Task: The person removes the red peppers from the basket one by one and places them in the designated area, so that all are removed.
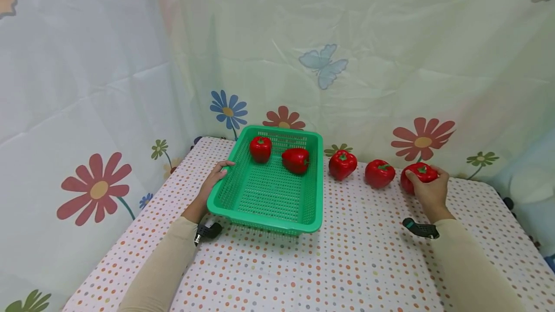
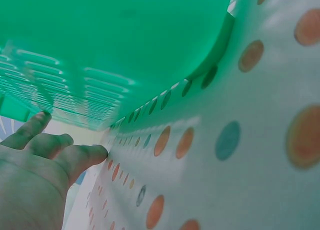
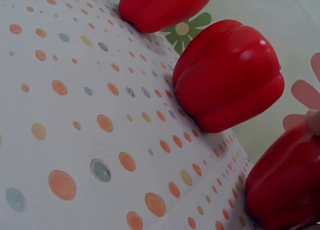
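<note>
My left hand (image 1: 214, 180) is at the left side of a green plastic basket (image 1: 265, 217), its fingertips right at the rim. In the left wrist view the fingers (image 2: 82, 157) reach loosely toward the slotted basket wall (image 2: 150, 35). On the right, my right hand (image 1: 432, 191) holds the rightmost red bell pepper (image 1: 422, 173) between thumb and fingers. That bell pepper (image 3: 287, 182) shows at the edge of the right wrist view, with only a fingertip visible on it. Inside the basket are two more peppers, one upright (image 1: 260, 150) and one lying on its side (image 1: 297, 160).
Two other red bell peppers, one beside the basket (image 1: 342, 164) and one in the middle of the row (image 1: 379, 174), stand on the dotted tablecloth (image 1: 355, 254). A flower-printed curtain (image 1: 368, 85) hangs behind the table's back edge.
</note>
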